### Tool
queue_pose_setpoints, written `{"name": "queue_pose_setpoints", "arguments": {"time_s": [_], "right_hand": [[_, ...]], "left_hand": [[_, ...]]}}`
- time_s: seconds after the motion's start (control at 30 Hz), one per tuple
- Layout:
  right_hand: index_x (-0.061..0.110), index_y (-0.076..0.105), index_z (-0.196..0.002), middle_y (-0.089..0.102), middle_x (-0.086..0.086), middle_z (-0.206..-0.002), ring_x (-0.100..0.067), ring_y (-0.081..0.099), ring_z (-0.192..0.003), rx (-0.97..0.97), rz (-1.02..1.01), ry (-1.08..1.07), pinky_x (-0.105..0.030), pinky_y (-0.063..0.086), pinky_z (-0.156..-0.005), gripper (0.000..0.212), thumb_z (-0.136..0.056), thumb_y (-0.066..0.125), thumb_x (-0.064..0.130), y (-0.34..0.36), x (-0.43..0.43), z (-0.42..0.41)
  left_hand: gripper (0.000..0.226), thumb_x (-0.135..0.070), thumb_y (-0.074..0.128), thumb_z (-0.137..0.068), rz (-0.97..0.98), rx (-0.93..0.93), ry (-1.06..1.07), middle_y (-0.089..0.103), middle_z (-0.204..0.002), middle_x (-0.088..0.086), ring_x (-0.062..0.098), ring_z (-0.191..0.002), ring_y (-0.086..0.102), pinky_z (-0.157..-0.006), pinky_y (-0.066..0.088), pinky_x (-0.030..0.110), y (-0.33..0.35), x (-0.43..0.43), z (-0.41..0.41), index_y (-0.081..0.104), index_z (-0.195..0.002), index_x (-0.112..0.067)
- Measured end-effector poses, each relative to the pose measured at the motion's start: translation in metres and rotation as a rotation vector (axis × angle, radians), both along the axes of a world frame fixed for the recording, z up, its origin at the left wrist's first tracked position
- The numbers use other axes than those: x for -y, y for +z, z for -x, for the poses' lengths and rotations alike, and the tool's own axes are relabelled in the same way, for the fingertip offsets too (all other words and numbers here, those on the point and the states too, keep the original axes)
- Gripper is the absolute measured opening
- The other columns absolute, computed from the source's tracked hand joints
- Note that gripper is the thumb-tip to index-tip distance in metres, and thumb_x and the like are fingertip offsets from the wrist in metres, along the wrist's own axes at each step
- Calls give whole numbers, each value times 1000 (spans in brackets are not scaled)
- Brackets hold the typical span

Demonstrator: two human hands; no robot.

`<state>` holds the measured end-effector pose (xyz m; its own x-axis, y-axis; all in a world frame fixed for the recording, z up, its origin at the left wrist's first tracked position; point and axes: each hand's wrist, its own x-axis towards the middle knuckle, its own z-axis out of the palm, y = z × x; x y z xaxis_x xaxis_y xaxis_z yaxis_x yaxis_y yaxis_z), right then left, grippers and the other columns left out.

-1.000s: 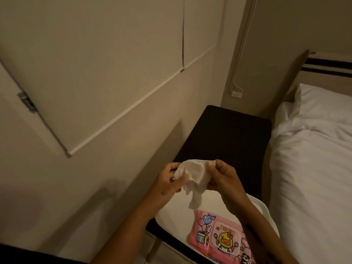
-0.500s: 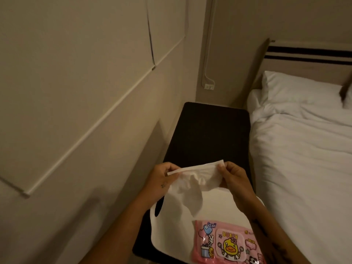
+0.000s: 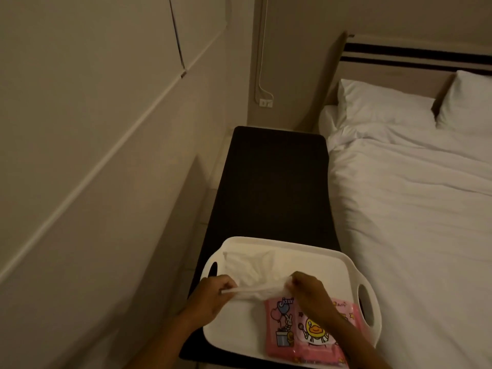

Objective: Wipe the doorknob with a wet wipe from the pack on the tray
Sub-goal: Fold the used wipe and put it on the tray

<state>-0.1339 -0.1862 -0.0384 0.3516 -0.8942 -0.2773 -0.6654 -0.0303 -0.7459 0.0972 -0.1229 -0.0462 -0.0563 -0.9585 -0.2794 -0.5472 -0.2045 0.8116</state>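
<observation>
This is a bedroom, possibly a hotel room: a bed [image 3: 404, 209] made up in white linen with two pillows [image 3: 383, 107] stands against a striped headboard [image 3: 399, 59], a dark narrow table [image 3: 271, 182] sits between it and the plain beige wall [image 3: 93, 129], and a wall socket [image 3: 265, 103] is mounted in the corner.

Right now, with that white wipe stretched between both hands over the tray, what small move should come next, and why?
Probably gather the thin white wet wipe into one hand. The left hand and right hand each pinch an end, part of it draping onto the white plastic tray beside the pink cartoon wipe pack. No doorknob is in view, so a bunched wipe would carry more easily.
</observation>
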Motion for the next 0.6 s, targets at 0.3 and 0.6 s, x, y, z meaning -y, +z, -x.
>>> {"name": "queue_pose_setpoints", "arguments": {"time_s": [0.3,0.6], "right_hand": [[5,59,-93,63,-15,-96,-23,60,-80,-27,-12,-195,-24,49,-65,15,-93,46,13,-12,35,-25],[14,45,-120,50,-10,-119,-22,54,-99,-263,210,-185,-32,50,-80,37,-86,57,20,-37,52,-38]], "left_hand": [[21,-13,52,-91,-58,-26,324,61,-87,11,22,-79,58,-70,48,30,-3,44,0,55,-112,-9],[39,-21,47,-93,43,367,226,40,-138,3,19,-122,42,-100,42,30,-16,73,11,42,-131,-21]]}}
